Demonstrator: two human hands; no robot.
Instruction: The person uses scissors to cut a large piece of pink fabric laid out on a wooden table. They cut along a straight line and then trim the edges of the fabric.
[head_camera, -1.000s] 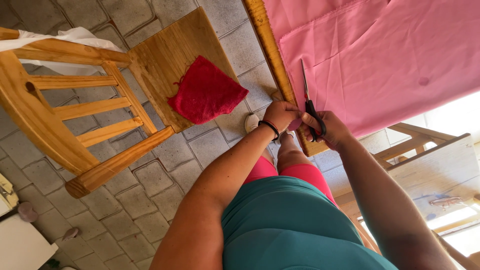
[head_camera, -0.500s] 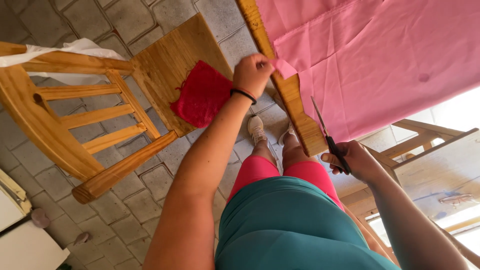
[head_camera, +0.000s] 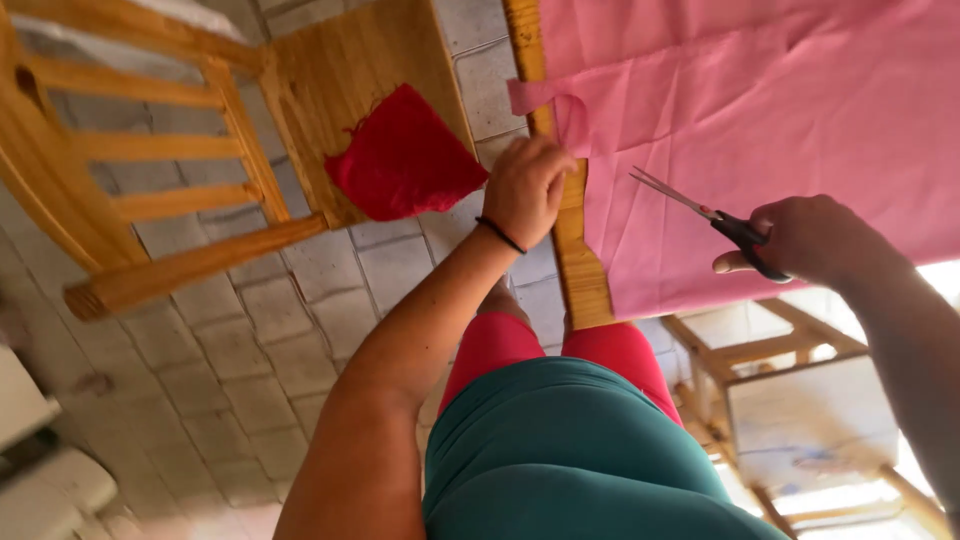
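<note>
Two hands, one pair of scissors, lots of pink fabric

No real containers anywhere, so nothing to report inside anything. Closest thing is the seat of the wooden chair (head_camera: 330, 80), which has a red cloth piece (head_camera: 405, 160) lying on it, hanging a little over the seat's edge.

Left hand (head_camera: 525, 190) is up at the wooden edge of the surface (head_camera: 575, 270), right where the pink fabric (head_camera: 780, 130) begins. Its fingers are curled in, loosely bunched, at a narrow strip of the pink fabric that loops off the main sheet near that edge. I can't tell if they're actually pinching the strip or only touching it. There's a thin black band round that wrist.

Right hand (head_camera: 815, 240) is closed around the black handles of the scissors (head_camera: 715, 220), fingers wrapped tight. Blades are silver, slim, nearly together, pointing back toward the left hand, and they sit over the pink fabric, near its lower edge.

The pink fabric itself is spread flat over the surface, mostly smooth with a few soft creases, and it shows a long cut line running across the upper part. The two hands are well apart, with the fabric between them.

Below is grey stone paving, plus a teal top and red leggings.
</note>
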